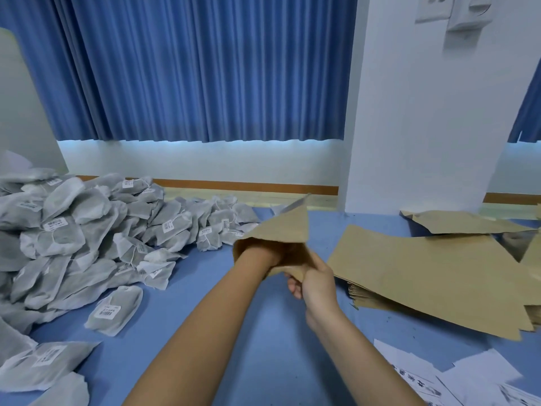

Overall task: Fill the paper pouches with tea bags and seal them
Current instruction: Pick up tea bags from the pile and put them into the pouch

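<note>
Tea bags point(73, 230): loose heap at far left on the table point(263, 332); judged light, soft and easily crushed; best lifted by the body, not the string. Left forearm point(205, 317) enters the pouch point(281, 230) up to the wrist; the left hand is hidden inside, so its grip cannot be told. Pouch held above table centre; thin brown paper, judged light and quick to crease; take it at the mouth rim. Long axis runs near to far, tilted upward; mouth faces the person; closed end points far-right. Right hand point(317, 284) pinches the rim's near right side, fingers curled on the paper. Flat pouches point(424, 268) stacked at right.
</note>
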